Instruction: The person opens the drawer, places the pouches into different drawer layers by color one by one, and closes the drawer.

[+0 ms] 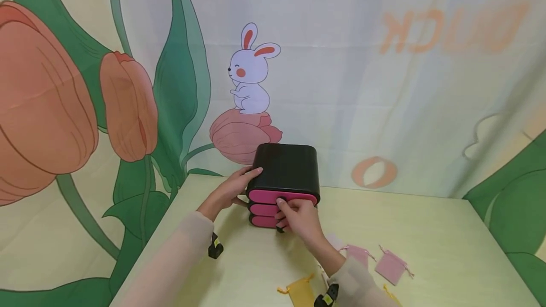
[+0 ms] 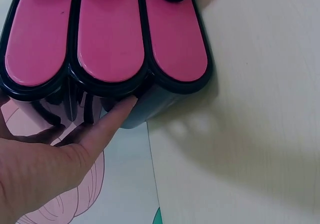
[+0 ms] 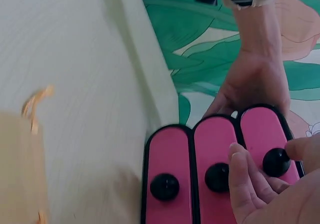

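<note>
A small black drawer box with three stacked pink drawers and round black knobs stands at the back of the table. My left hand rests against its left side, fingers spread, one fingertip reaching the top edge. In the left wrist view a straight finger presses the side near the lower drawers. My right hand is at the drawer fronts, pinching the top drawer's knob. Its other fingers hang in front of the middle drawer, close to the middle knob. All three drawers look closed.
Pink drawstring pouches lie on the table to the right. A yellow pouch lies near the front, partly beside the right sleeve. Behind the box hangs a printed curtain with tulips and a rabbit.
</note>
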`<state>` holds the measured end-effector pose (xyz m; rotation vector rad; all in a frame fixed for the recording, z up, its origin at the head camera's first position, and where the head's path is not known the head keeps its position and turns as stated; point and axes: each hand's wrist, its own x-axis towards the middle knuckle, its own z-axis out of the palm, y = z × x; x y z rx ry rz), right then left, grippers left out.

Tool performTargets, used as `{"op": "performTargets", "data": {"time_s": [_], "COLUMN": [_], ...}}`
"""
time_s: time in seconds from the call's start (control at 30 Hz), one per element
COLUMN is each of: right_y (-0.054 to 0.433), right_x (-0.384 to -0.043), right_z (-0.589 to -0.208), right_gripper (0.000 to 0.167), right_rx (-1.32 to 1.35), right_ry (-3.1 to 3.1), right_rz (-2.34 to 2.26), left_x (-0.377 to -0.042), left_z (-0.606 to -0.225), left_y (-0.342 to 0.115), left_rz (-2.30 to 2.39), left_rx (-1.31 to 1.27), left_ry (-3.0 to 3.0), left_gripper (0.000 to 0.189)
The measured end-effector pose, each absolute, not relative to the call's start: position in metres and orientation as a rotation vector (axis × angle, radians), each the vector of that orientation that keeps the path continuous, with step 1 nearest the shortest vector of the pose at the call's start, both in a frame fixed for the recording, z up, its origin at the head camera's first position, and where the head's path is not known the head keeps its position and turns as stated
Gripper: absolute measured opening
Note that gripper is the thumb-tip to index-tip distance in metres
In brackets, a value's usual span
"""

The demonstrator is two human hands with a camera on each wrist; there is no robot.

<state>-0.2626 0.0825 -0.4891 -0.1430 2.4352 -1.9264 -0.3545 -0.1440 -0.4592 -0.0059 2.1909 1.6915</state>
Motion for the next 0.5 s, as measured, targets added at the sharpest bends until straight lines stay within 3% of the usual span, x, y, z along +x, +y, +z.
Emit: {"op": "performTargets", "data": {"time_s": [0.5], "right_y": [0.082], "right_x": [-0.211], "right_z": [-0.491], "right_gripper": [0.042], "right_rx": [-0.078], "right_ry": [2.331], "right_rz": [-1.981], "left_x": [-0.356], "left_z": [-0.456], "left_y": [-0.144], "left_rz": [1.659], "left_rx": [-0.014], "left_ry": [2.223], "left_gripper": [0.096]}}
